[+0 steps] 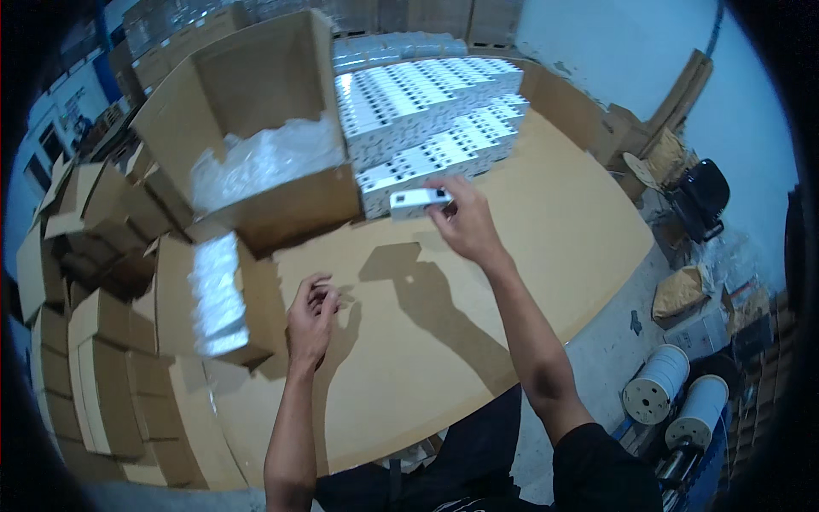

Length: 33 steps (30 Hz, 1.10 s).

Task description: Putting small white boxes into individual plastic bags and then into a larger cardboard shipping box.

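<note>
Pinched by its right end, a small white box [411,200] is held above the table by my right hand [466,220]. Just behind it rise stacked rows of similar white boxes [426,107]. My left hand [312,319] hovers over the brown tabletop [426,333] with its fingers curled and slightly apart, and nothing shows in it. To its left stands an open carton [256,294] holding a row of items in bubble wrap [218,294]. A large open cardboard box [290,218] at the back left contains loose clear bubble wrap [269,162].
Many empty brown cartons [107,375] are piled along the left side. Clear wrapped rolls [397,47] lie behind the white stacks. On the floor at right are white cable spools [657,384], a black chair [701,200] and a brown paper bag [681,292].
</note>
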{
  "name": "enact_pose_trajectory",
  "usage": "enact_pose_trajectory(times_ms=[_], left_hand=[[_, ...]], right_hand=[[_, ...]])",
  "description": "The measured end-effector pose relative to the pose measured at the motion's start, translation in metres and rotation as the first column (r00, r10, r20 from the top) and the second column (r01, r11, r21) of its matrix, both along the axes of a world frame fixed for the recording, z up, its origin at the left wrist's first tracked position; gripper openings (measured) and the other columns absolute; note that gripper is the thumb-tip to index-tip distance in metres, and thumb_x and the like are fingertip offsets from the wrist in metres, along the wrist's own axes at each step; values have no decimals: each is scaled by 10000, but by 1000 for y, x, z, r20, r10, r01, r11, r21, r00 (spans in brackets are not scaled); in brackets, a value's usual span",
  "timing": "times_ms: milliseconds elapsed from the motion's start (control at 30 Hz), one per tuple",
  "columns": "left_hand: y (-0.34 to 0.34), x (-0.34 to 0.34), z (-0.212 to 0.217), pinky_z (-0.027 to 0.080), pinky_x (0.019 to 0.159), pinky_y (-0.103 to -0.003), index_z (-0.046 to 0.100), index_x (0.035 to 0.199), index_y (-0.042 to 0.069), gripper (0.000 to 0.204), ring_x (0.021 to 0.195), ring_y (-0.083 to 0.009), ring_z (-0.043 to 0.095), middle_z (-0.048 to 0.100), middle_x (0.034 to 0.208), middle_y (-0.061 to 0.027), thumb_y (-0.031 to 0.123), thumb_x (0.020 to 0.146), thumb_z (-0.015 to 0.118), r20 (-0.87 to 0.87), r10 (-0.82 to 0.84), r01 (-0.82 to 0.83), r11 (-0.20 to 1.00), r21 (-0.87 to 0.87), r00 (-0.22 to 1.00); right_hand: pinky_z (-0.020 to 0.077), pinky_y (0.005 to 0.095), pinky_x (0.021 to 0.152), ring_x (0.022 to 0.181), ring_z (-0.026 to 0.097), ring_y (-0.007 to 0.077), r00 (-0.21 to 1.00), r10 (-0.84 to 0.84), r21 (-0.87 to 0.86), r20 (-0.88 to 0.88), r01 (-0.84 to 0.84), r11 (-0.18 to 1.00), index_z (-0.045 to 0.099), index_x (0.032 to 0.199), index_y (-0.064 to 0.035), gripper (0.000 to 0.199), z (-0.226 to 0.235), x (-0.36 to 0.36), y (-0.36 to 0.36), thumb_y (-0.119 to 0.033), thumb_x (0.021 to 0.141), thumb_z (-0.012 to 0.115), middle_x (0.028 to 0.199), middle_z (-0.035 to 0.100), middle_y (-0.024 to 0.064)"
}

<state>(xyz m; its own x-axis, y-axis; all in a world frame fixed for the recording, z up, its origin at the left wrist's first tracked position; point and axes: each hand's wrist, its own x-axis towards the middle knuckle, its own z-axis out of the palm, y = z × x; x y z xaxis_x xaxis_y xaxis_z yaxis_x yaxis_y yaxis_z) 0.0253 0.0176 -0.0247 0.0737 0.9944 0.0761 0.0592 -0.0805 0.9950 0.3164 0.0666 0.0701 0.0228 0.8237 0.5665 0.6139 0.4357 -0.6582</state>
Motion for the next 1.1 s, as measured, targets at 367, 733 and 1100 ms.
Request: enact_pose_trajectory(times_ms=[367, 733, 1100], left_hand=[[9, -23, -4, 536, 731, -251, 496, 1330, 107, 276, 852, -105, 633, 656, 1031, -63, 181, 1065, 519, 215, 30, 6, 986, -165, 976], [11, -18, 2, 495, 962, -313, 300, 1500, 118, 665, 1084, -167, 608, 643, 1126, -133, -99, 939, 583, 82, 34, -38, 998, 48, 996], [11, -20, 0, 459, 1038, -363, 286, 1515, 78, 680, 1202, -214, 566, 566, 1298, -146, 0, 929, 622, -20, 40, -37, 993, 114, 999]], right_hand=[[542, 330, 870, 992, 654, 225, 889, 351, -100, -296, -394, 914, 635, 1042, -5, 191, -68, -116, -43, 7, 863, 698, 1350, 502, 149], [551, 328, 864, 1024, 672, 189, 845, 235, -264, -481, -395, 880, 445, 1238, -10, 379, -98, -113, -25, 75, 916, 627, 1101, 678, 150], [497, 378, 1029, 1194, 621, 271, 913, 290, -374, -287, -386, 843, 396, 1372, -3, 544, -95, -109, -23, 66, 882, 624, 1225, 626, 198]])
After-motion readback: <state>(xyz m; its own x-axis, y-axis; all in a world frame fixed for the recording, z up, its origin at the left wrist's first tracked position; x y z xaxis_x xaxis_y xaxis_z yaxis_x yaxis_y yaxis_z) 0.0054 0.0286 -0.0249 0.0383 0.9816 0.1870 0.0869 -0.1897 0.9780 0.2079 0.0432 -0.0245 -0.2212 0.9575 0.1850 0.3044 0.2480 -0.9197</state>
